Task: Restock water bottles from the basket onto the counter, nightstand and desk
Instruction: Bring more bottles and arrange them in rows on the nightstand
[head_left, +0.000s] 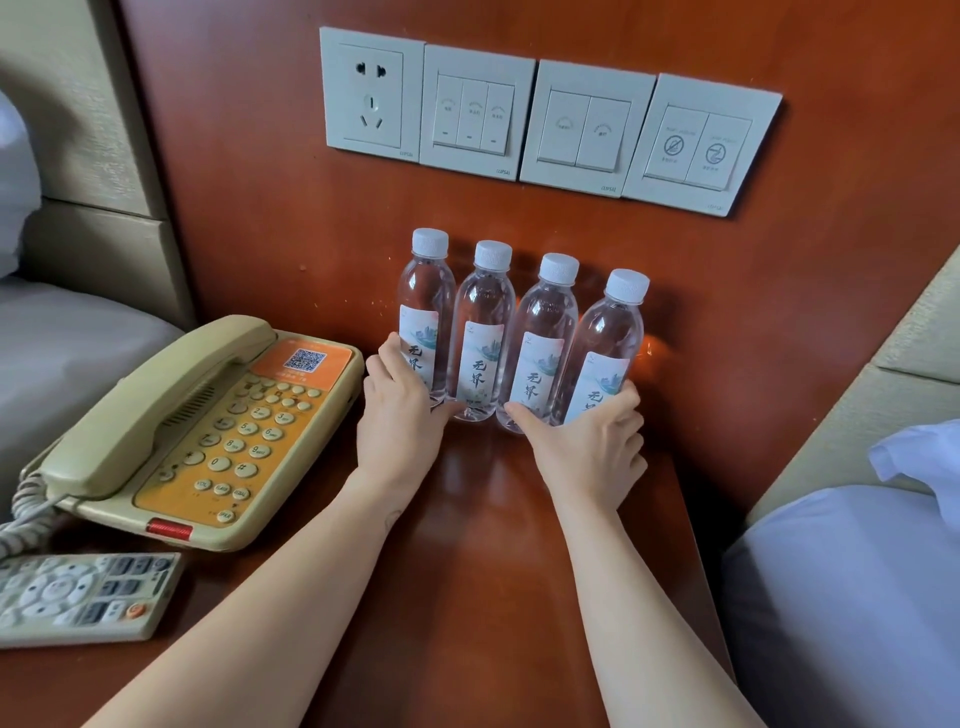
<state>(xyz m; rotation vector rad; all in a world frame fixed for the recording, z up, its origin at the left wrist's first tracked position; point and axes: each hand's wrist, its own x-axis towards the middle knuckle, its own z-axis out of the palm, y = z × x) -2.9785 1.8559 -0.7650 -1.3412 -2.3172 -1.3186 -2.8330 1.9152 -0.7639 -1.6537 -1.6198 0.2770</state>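
Several clear water bottles with white caps and pale labels stand upright in a tight row on the wooden nightstand (483, 519), against its back panel. My left hand (400, 410) holds the base of the leftmost bottle (423, 317), thumb reaching under the second bottle (483, 332). My right hand (592, 441) holds the base of the rightmost bottle (610, 343), thumb across the foot of the third bottle (543, 343). The basket is out of view.
A beige and orange telephone (208, 431) sits left of the bottles. A grey remote control (78, 597) lies at the front left. A socket and switch plates (545, 119) hang on the panel above. Beds (841, 597) flank the nightstand on both sides.
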